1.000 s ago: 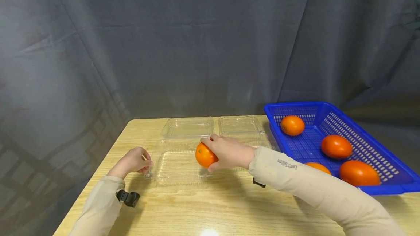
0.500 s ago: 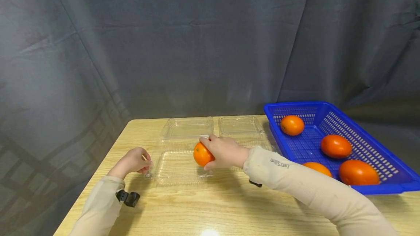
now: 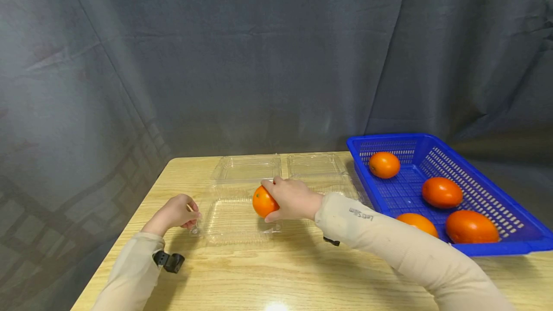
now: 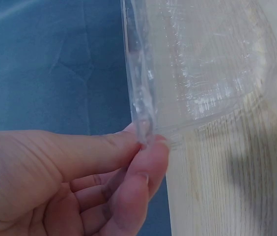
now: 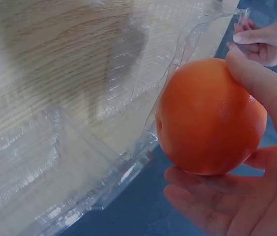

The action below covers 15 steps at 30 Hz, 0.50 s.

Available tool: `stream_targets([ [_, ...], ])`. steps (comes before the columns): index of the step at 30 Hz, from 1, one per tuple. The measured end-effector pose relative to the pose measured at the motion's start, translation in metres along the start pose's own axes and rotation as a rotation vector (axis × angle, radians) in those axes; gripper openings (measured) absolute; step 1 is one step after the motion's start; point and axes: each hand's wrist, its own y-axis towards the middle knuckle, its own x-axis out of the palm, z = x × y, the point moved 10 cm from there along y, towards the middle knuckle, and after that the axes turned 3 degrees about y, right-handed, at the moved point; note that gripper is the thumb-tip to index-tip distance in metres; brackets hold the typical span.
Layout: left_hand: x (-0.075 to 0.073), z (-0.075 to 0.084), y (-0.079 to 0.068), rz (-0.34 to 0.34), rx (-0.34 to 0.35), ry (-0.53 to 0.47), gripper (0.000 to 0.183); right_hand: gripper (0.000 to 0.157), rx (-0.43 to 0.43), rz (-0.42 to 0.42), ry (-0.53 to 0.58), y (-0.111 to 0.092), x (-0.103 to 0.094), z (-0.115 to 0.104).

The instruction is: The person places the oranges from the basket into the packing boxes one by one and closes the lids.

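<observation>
My left hand (image 3: 174, 212) pinches the near-left corner of a clear plastic clamshell box (image 3: 231, 227) between thumb and fingertips. The left wrist view shows that corner's thin rim (image 4: 143, 105) caught in the pinch. In my right hand (image 3: 297, 199) is an orange (image 3: 264, 202), gripped from the right side over the right part of the box. Seen from the right wrist, the thumb lies on top of the orange (image 5: 209, 118) and the other fingers curl beneath it. The small green stem mark faces left in the head view.
To the right, a blue plastic basket (image 3: 402, 190) holds several more oranges (image 3: 442, 192). Two raised clear lids (image 3: 248, 167) stand along the table's back edge, and another clear box lies partly behind my right forearm. A dark grey curtain (image 3: 268, 61) hangs behind the wooden table (image 3: 242, 282).
My right hand has shifted slightly to the left with the orange in it. The left hand keeps its pinch on the box corner.
</observation>
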Motion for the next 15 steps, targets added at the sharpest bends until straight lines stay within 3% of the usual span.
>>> stream_targets([
  [15,0.0,0.0,0.0,0.0,0.0,-0.012,0.013,0.081,0.023,-0.026,-0.02,0.01,0.012,-0.004],
])
